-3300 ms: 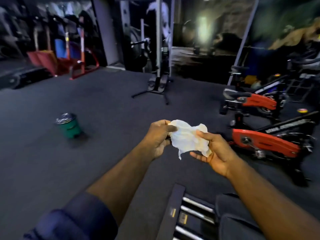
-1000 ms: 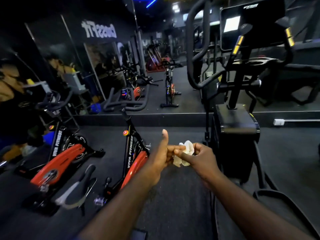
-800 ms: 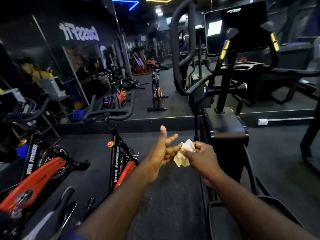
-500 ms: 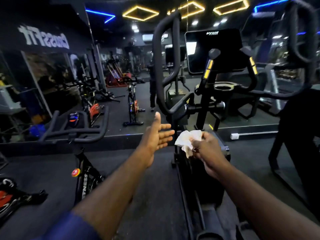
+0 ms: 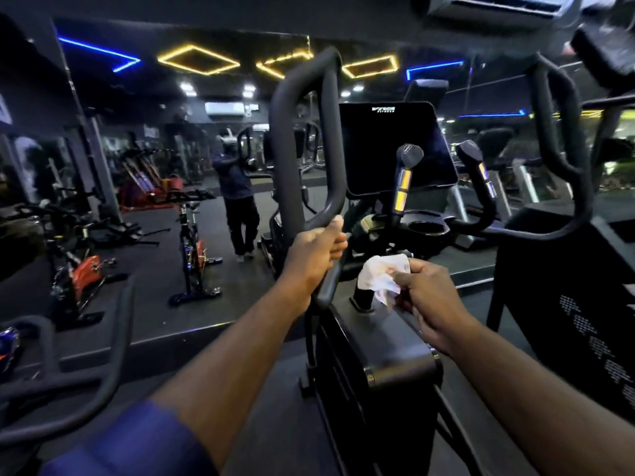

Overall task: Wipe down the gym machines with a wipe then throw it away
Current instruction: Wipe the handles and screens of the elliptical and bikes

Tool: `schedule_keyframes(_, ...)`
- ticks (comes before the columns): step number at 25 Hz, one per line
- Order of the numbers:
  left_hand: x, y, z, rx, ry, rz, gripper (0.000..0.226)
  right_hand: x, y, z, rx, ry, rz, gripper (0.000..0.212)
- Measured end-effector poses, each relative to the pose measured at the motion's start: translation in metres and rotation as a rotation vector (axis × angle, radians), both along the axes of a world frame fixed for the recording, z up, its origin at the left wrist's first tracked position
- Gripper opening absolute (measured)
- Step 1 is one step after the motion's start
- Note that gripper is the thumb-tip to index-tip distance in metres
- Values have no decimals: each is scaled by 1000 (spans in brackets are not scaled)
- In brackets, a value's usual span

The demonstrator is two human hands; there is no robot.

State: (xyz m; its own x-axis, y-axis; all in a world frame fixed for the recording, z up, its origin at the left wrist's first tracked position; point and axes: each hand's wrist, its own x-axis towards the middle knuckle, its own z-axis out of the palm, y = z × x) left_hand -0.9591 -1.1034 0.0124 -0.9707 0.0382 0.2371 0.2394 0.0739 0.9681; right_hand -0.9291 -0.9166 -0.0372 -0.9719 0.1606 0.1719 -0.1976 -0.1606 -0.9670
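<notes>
Dim gym room with dark, matte flooring [image 5: 275, 424]. Nearest, at seven o'clock, a blue sleeve [image 5: 130, 444] covers the left upper arm, and both bare forearms reach forward. At eight o'clock the curved black handlebar [image 5: 103, 383] of a spin bike crosses the corner.

Straight ahead stands an elliptical machine. Its smooth black housing [image 5: 388, 341], rounded at the edges, lies at five o'clock under the right wrist. The right hand [image 5: 429, 297], just right of centre, pinches a crumpled white wipe [image 5: 381, 274] between thumb and curled fingers. The wipe sits just above the housing, in front of the machine's post; whether it touches cannot be told. The left hand [image 5: 314, 250], at centre, is wrapped round the lower bend of a tall looped handle [image 5: 299, 132], a matte black tube rising to twelve o'clock.

Behind, at one o'clock, is a glossy dark console screen [image 5: 395, 149] and two short grips with yellow bands. At three o'clock a boxy black machine [image 5: 567, 304] blocks the way.

Farthest, from nine to eleven o'clock, a wall mirror [image 5: 144, 139] shows a spin bike [image 5: 192, 242], a standing person [image 5: 237, 187] and yellow diamond ceiling lights [image 5: 197, 60].
</notes>
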Motion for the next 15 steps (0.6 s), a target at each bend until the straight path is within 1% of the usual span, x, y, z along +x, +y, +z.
schedule_keyframes(2, -30, 11, 2, -67, 45, -18, 50, -20, 7, 6, 23, 22, -23, 21)
schedule_keyframes(5, -64, 37, 10, -81, 69, -64, 52, -56, 25, 16, 33, 41, -64, 17)
schedule_keyframes(8, -103, 74, 15, -122, 88, -67, 42, -92, 55, 28, 137, 35, -67, 16)
schedule_keyframes(10, -127, 102, 19, -121, 92, -56, 43, -115, 76, 37, 197, 54, -103, 15)
schedule_keyframes(11, -137, 116, 21, -113, 96, -34, 41, -127, 86, 43, 222, 74, -164, 13)
schedule_keyframes(14, -174, 156, 32, -100, 154, 48, 29, -169, 122, 72, 369, 220, -420, 12)
schedule_keyframes(15, -185, 163, 38, -77, 159, 70, 30, -180, 130, 85, 422, 261, -508, 14)
